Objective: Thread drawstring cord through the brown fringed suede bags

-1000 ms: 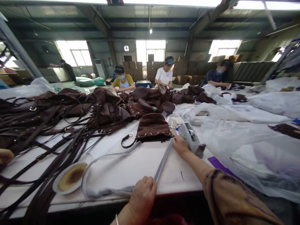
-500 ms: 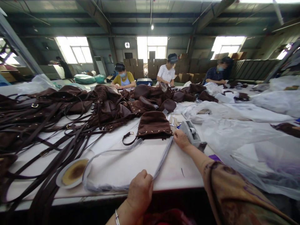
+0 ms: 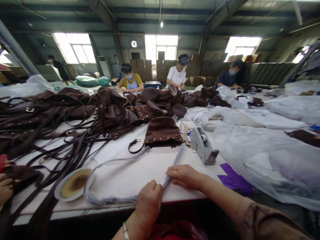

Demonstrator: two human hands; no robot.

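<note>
A brown handbag (image 3: 163,131) lies on the white table (image 3: 140,176). A long strap (image 3: 113,199) in clear, greyish plastic wrapping loops from its lower edge toward me. My left hand (image 3: 149,201) is closed around the wrapped strap near the table's front edge. Just ahead and to its right, the fingers of my right hand (image 3: 186,176) press together on the same strap. From the bag's left corner curls a short brown strap with a buckle (image 3: 136,141). A grey tape dispenser (image 3: 203,146) stands right of the bag.
Brown bags (image 3: 120,115) and loose straps (image 3: 72,156) are heaped behind and left. A round dish (image 3: 58,193) holds something yellow-brown. Plastic sheets (image 3: 250,146) and a purple piece (image 3: 233,178) lie right. Another person's hand (image 3: 5,188) shows at the left edge; several people work beyond.
My right hand has slid from the bag's lower right corner down along the wrapped strap toward my left hand. My left hand keeps its hold. Another person's hand has appeared at far left.
</note>
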